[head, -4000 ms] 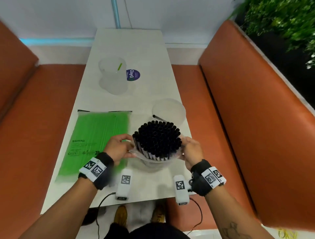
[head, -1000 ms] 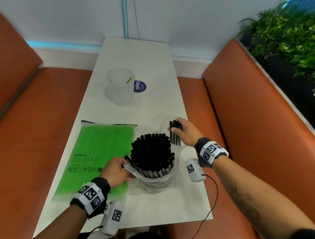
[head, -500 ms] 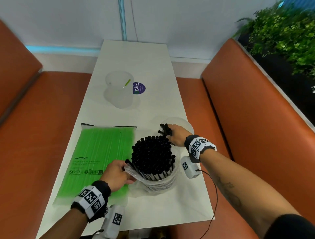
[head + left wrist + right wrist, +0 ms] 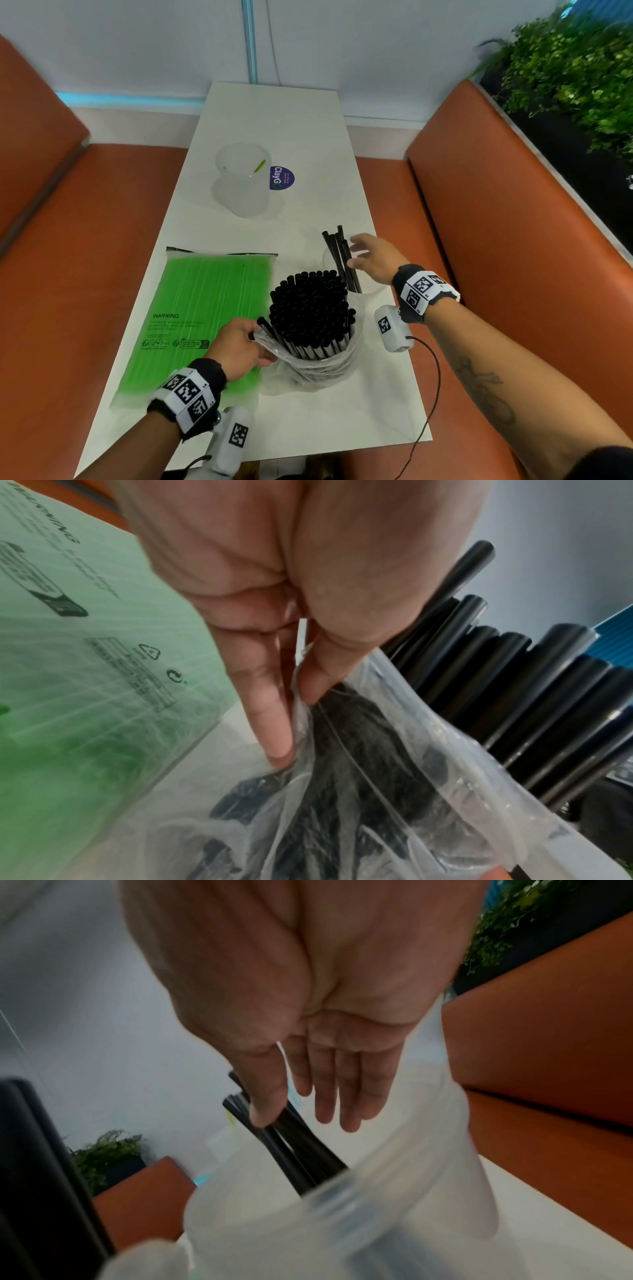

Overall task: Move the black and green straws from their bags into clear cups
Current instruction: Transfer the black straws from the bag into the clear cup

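A big bundle of black straws stands upright in a crumpled clear bag near the table's front. My left hand pinches that bag's rim between thumb and fingers. Several black straws lean in the near clear cup at the right. Just right of them, above the cup, my right hand hovers with straight fingers, holding nothing. The green straws' flat bag lies at the left. The far clear cup holds one green straw.
The narrow white table runs between orange benches on both sides. A round purple sticker lies beside the far cup. Plants fill the upper right. A cable hangs off the table's right edge.
My right hand carried a small bunch of black straws from the bundle to the near cup and has let them go; they now lean in the cup. My left hand kept its pinch on the bag.
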